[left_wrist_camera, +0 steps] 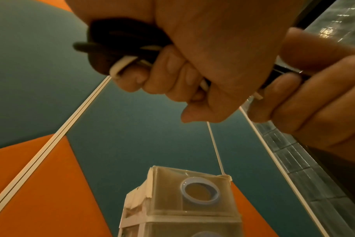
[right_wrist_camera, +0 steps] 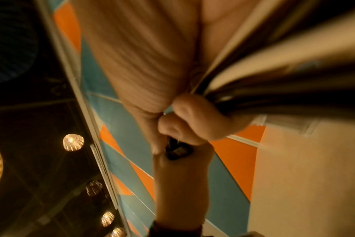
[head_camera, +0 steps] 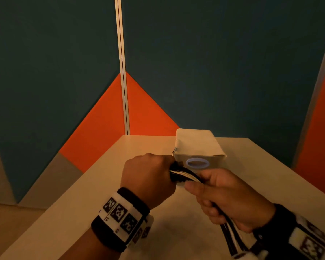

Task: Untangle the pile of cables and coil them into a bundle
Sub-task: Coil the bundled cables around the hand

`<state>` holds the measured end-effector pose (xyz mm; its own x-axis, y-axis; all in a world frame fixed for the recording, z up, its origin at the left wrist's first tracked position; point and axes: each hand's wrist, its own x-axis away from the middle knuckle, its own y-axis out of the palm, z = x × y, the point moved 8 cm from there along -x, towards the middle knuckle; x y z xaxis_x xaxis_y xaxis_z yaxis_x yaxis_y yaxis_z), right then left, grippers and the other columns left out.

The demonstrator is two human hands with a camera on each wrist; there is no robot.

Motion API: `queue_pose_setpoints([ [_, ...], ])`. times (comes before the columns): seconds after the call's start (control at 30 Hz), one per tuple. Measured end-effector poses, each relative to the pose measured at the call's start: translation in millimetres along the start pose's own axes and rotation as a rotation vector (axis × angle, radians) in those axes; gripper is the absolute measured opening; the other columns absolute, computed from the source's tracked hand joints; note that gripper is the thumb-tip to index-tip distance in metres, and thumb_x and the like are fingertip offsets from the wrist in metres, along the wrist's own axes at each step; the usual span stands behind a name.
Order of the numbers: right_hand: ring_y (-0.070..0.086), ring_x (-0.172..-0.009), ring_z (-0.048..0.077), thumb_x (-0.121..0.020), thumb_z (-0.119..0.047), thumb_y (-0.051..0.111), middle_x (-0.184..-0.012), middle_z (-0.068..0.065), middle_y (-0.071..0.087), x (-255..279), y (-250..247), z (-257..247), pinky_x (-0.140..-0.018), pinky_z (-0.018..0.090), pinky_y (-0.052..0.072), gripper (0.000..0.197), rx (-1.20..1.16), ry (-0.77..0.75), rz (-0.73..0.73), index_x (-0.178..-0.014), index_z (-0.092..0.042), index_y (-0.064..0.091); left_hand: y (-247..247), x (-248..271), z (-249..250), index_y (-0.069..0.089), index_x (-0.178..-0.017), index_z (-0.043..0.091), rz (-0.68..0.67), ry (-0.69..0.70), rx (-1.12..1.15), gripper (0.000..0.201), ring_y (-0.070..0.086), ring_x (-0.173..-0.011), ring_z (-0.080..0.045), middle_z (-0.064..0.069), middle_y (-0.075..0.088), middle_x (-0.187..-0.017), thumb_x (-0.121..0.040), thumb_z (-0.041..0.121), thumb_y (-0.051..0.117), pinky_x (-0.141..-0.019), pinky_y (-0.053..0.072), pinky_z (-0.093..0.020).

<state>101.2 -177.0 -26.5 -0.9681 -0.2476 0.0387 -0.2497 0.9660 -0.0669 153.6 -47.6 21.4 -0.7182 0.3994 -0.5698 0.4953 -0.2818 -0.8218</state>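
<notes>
A bundle of black and white cables [head_camera: 186,175] stretches between my two hands above the table. My left hand [head_camera: 148,175] is fisted round one end of it, where black loops [left_wrist_camera: 120,43] and a white strand stick out past the curled fingers. My right hand [head_camera: 225,196] grips the other part, fingers wrapped round it, and the cable strands [head_camera: 231,237] run on out under the palm toward my right wrist. In the right wrist view the cables [right_wrist_camera: 284,67] are blurred streaks close to the lens.
A pale box [head_camera: 197,145] with a blue ring [head_camera: 197,163] on its near face stands on the beige table [head_camera: 105,184] just beyond my hands. Teal and orange partition walls [head_camera: 214,72] enclose the table's far corner. The table's left edge drops to the floor.
</notes>
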Motion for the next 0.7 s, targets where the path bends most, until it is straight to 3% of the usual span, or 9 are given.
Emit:
queue_pose_setpoints([
  [0.1,0.047,-0.047,0.013,-0.084,-0.029,0.076,-0.065,0.006,0.059,-4,-12,-5,-0.040,0.025,0.035,0.038,0.118,-0.100,0.156,-0.114,-0.023,0.054,3,0,2,0.063,-0.095,0.034,-0.049,-0.010,0.001,0.017,0.053,-0.063,-0.015,0.011,0.050,-0.066,-0.093,0.047,0.052,-0.056,0.041,-0.027],
  [0.17,0.057,-0.054,0.015,-0.080,-0.028,0.080,-0.088,0.000,0.072,-3,-17,-10,-0.044,0.027,0.044,0.046,0.158,-0.162,0.192,-0.118,-0.034,0.053,4,1,4,0.062,-0.092,0.034,-0.065,-0.011,0.021,0.016,0.054,-0.064,-0.015,0.010,0.053,-0.068,-0.092,0.047,0.052,-0.056,0.041,-0.027],
  [0.23,0.070,-0.070,0.019,-0.079,-0.023,0.082,-0.109,-0.010,0.071,-2,-17,-17,-0.054,0.030,0.055,0.047,0.220,-0.248,0.171,-0.119,-0.036,0.061,3,2,9,0.056,-0.087,0.035,-0.074,-0.008,-0.001,0.014,0.053,-0.063,-0.015,0.011,0.051,-0.067,-0.091,0.047,0.051,-0.056,0.037,-0.027],
  [0.27,0.074,-0.081,0.019,-0.079,-0.019,0.082,-0.112,-0.011,0.072,-2,-15,-20,-0.063,0.031,0.059,0.045,0.240,-0.295,0.159,-0.117,-0.034,0.065,4,3,11,0.056,-0.087,0.035,-0.084,-0.003,-0.017,0.014,0.053,-0.064,-0.015,0.010,0.051,-0.067,-0.092,0.047,0.051,-0.056,0.037,-0.027],
  [0.37,0.074,-0.097,0.012,-0.077,-0.011,0.082,-0.106,-0.007,0.076,0,-14,-27,-0.085,0.026,0.059,0.035,0.327,-0.412,0.180,-0.108,-0.024,0.072,7,4,15,0.062,-0.095,0.035,-0.116,0.012,-0.033,0.016,0.055,-0.065,-0.013,0.011,0.054,-0.069,-0.094,0.047,0.051,-0.057,0.038,-0.026],
  [0.47,0.074,-0.094,0.011,-0.077,-0.011,0.083,-0.102,-0.006,0.077,2,-18,-30,-0.085,0.026,0.059,0.031,0.392,-0.450,0.229,-0.103,-0.026,0.075,9,4,18,0.063,-0.096,0.034,-0.132,0.035,-0.026,0.020,0.055,-0.064,-0.013,0.011,0.056,-0.071,-0.093,0.049,0.051,-0.056,0.037,-0.026],
  [0.6,0.073,-0.097,0.008,-0.077,-0.011,0.084,-0.106,-0.011,0.076,2,-17,-27,-0.085,0.026,0.059,0.049,0.406,-0.468,0.242,-0.117,-0.033,0.069,12,4,17,0.066,-0.103,0.035,-0.135,0.056,-0.010,0.027,0.062,-0.070,-0.015,0.009,0.068,-0.082,-0.089,0.054,0.053,-0.062,0.047,-0.027],
  [0.7,0.074,-0.090,0.007,-0.078,-0.013,0.083,-0.098,-0.011,0.078,3,-19,-29,-0.082,0.027,0.060,0.035,0.481,-0.473,0.245,-0.110,-0.025,0.075,16,5,20,0.069,-0.107,0.037,-0.171,0.088,0.061,0.034,0.065,-0.073,-0.009,0.012,0.072,-0.086,-0.084,0.061,0.061,-0.068,0.054,-0.027],
])
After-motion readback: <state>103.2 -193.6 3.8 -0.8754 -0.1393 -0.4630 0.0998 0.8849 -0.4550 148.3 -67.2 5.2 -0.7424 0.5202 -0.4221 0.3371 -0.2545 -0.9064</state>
